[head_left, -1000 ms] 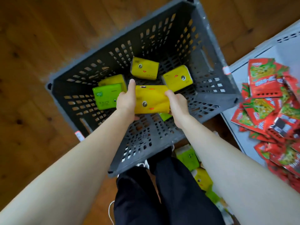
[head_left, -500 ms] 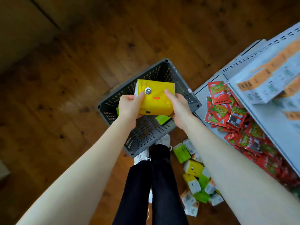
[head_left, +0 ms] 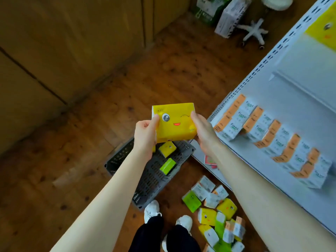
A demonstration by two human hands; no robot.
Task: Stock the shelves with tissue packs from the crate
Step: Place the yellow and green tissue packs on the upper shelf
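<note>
Gripping a yellow tissue pack by both ends, left hand and right hand hold it aloft at twelve o'clock, above the crate. Judged risk: the soft wrap slipping out sideways. Loose packs at five o'clock obstruct footing before the shelves at two o'clock.

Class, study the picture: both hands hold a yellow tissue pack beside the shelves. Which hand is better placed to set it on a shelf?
Right. The right hand grips the yellow tissue pack on the side nearest the shelves; the left hand is on the far side, over the crate.
</note>
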